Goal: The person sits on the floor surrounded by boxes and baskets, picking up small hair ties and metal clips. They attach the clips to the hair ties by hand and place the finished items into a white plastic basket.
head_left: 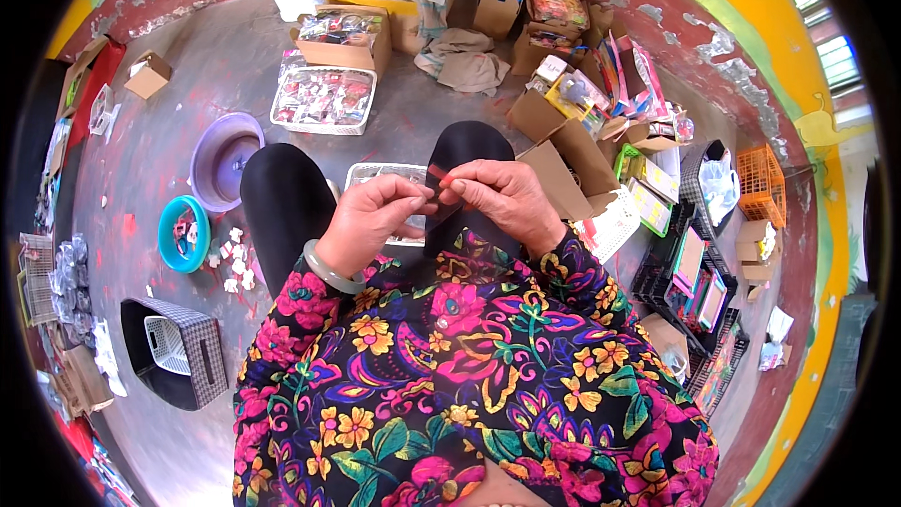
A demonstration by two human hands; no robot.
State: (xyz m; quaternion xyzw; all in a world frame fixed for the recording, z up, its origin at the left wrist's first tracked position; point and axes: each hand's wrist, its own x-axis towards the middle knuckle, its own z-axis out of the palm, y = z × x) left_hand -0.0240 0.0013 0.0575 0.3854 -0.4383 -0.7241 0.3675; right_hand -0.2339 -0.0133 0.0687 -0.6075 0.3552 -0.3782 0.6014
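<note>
Both hands meet above my lap, fingertips close together. My left hand [380, 210], a pale bangle [333, 268] at its wrist, is closed in a pinch; what it holds, if anything, is too small to make out. My right hand [502, 197] pinches a small red strip [438, 172] between thumb and fingers. A clear film seems to hang between the hands, but it is hard to tell against my dark trousers [286, 192]. Behind and below the hands, between my knees, is a white basket [385, 169], mostly hidden, with small pieces in it.
Ahead stands a white tray [324, 128] of small packets, before a cardboard box [361, 50]. On the left are a purple basin [200, 169], a teal basin [167, 249] and a checked bin [202, 319]. Open cartons [568, 174] and black crates [657, 268] crowd the right.
</note>
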